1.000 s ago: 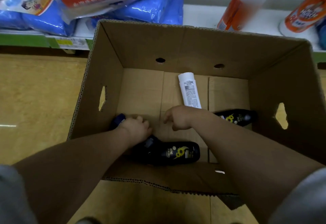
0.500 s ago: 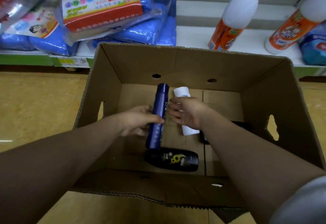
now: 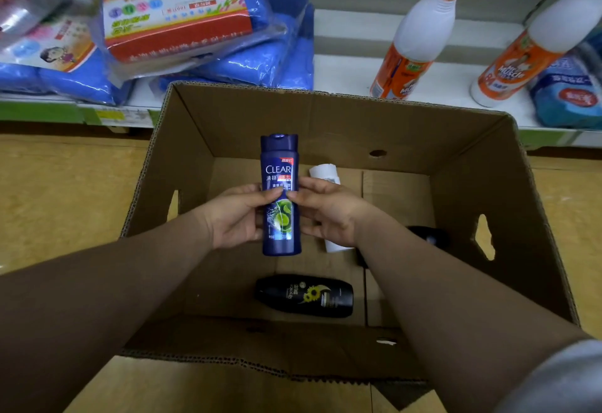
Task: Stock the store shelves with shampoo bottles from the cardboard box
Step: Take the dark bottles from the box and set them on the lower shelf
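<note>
Shop floor, cardboard box [image 3: 537, 223] parked against the low shelf [image 3: 351, 70].
Both left hand [image 3: 236, 217] and right hand [image 3: 329, 214] clasped the blue shampoo bottle [image 3: 280, 194] upright above the box's far edge, label outward, apparently to check it; others lay inside.

The cardboard box [image 3: 325, 126] is matt brown (corrugated edges showing); the blue bottle [image 3: 280, 217] and black bottle [image 3: 304, 295] are smooth, glossy plastic; shelf packs [image 3: 182, 18] wear shiny film.
</note>
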Demonstrator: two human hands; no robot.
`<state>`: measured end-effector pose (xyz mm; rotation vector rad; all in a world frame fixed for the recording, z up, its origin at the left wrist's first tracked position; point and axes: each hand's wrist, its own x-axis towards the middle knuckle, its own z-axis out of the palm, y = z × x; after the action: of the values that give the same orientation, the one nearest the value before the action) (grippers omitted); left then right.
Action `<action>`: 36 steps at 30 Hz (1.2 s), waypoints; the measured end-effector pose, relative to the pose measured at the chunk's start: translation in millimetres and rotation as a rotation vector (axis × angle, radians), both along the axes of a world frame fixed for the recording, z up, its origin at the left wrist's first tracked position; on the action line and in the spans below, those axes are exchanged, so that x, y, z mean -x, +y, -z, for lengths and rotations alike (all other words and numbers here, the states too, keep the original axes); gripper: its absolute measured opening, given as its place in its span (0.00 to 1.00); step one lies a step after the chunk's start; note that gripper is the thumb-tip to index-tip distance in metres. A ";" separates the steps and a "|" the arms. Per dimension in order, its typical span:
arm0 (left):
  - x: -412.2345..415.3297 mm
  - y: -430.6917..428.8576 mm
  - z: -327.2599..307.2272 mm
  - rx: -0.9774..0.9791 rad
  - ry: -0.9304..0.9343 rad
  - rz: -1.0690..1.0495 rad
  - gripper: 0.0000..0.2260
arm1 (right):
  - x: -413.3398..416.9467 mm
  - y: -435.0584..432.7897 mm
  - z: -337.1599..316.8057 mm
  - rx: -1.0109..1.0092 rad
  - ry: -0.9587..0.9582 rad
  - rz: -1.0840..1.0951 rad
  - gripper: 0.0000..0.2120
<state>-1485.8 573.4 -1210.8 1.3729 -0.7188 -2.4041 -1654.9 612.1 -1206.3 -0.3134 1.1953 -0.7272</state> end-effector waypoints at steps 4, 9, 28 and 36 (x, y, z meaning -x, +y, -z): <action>0.1 1.1 2.7 0.009 -0.058 -0.052 0.23 | -7.3 0.6 3.1 0.016 0.046 0.039 0.23; 0.1 -5.7 1.4 0.039 -0.091 -0.074 0.21 | -9.2 -0.3 3.3 0.053 0.039 0.091 0.22; 32.9 31.5 -130.9 0.025 -0.295 -0.161 0.19 | 6.0 44.3 -131.2 0.000 0.130 0.208 0.18; 53.5 37.9 -292.2 0.002 -0.206 -0.041 0.29 | 39.9 64.2 -304.7 0.008 0.173 0.165 0.22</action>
<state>-1539.4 611.3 -918.7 1.6353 -0.7352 -2.2514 -1694.8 676.3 -901.6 -0.2907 1.3941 -0.8619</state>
